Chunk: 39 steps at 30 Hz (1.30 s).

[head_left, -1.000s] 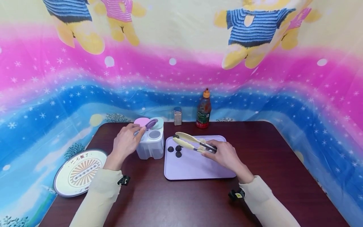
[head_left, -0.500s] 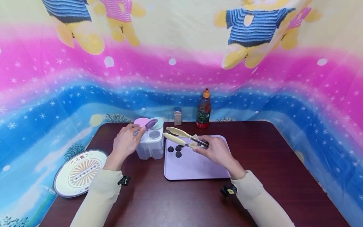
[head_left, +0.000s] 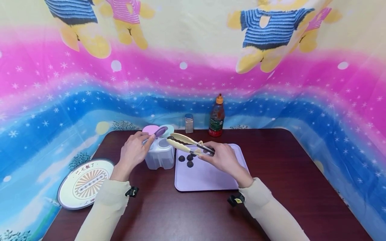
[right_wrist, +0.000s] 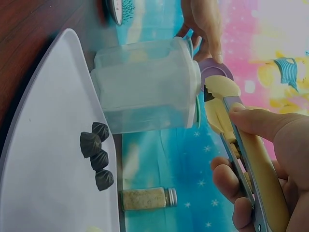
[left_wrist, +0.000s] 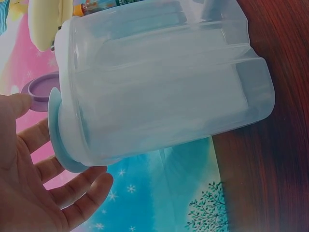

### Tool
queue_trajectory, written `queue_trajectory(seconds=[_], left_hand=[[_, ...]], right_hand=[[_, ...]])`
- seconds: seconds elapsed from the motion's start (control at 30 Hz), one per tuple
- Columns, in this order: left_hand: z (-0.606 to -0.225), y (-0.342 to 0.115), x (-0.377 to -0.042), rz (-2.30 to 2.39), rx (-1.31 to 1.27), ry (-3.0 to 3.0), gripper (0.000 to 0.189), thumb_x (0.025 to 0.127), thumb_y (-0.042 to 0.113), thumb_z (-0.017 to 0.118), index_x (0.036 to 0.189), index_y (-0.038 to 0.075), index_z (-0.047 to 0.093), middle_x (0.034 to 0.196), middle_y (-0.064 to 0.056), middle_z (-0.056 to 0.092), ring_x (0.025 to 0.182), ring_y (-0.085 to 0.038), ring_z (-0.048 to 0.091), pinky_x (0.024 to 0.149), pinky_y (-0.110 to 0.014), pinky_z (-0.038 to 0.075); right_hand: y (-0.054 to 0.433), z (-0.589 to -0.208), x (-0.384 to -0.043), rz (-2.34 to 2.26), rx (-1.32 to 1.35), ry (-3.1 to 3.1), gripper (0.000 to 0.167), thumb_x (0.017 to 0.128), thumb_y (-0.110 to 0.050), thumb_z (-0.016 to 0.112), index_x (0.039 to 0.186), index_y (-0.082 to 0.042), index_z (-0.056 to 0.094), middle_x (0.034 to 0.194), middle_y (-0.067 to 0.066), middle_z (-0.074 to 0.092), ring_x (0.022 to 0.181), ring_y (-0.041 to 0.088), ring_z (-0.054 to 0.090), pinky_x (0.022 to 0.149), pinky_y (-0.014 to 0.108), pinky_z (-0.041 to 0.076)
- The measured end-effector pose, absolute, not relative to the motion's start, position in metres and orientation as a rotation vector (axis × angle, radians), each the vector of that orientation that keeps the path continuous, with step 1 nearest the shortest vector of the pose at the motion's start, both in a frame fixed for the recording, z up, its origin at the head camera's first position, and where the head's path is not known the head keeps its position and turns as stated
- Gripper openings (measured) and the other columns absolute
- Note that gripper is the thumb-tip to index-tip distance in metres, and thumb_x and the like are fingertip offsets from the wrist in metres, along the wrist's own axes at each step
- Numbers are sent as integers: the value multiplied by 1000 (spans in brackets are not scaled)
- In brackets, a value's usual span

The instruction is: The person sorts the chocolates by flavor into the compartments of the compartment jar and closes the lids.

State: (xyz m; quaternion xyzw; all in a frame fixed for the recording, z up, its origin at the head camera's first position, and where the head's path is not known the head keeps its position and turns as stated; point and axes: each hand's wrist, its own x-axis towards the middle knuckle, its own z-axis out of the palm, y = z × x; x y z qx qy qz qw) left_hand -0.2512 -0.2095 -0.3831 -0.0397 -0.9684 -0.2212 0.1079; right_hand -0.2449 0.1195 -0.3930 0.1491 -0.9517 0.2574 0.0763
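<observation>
A clear plastic storage container point(head_left: 159, 160) with several round coloured lids stands left of a lilac tray point(head_left: 211, 182). At its top, my left hand point(head_left: 132, 152) holds up the purple lid point(head_left: 161, 131) with the thumb; the other fingers curl near the light blue lid point(left_wrist: 58, 135). The round opening under the purple lid is partly hidden by the tongs. My right hand point(head_left: 224, 158) grips cream-tipped tongs point(head_left: 181, 143), their tips over the container's near right edge. A small dark, ridged lump point(right_wrist: 209, 94) sits between the tips. Several similar dark lumps point(head_left: 190, 164) lie on the tray's left part.
A small shaker jar point(head_left: 189, 124) with a blue cap and a red sauce bottle point(head_left: 216, 117) stand behind the tray. At the table's left edge lies a patterned plate point(head_left: 87, 184). A printed cloth hangs around the table.
My right hand has moved left with the tongs and the dark lump, from above the tray to the container's top. The left hand and purple lid have stayed in place.
</observation>
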Motion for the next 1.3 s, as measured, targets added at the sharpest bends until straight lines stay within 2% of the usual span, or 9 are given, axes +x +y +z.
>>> queue_trajectory(seconds=[0.17,0.53,1.0,1.3], left_hand=[[-383,-209,-251,-644,-116,-2852,70,103,62,30,136,9,62,146,-14,53,134,-39,47,97,-65,47],[-384,-209,-251,-656,-121,-2833,68,103,61,31,134,10,64,144,-14,55,133,-39,49,95,-65,47],[-383,-209,-252,-652,-123,-2835,69,103,62,31,135,10,64,145,-14,54,133,-38,48,97,-65,47],[-383,-209,-251,-652,-130,-2830,67,103,60,33,134,9,64,144,-14,55,132,-39,49,98,-64,47]], right_hand=[[115,-393,-246,757,440,-2865,52,78,-51,81,122,-24,72,89,-4,71,72,15,54,63,29,39],[106,-389,-247,777,467,-2877,53,79,-49,82,124,-23,71,93,-3,73,72,14,53,61,28,39],[111,-388,-248,815,449,-2877,53,79,-49,81,123,-22,71,85,-2,69,72,15,53,59,29,39],[131,-393,-253,784,392,-2876,54,79,-51,81,123,-22,71,94,1,73,76,17,56,61,29,42]])
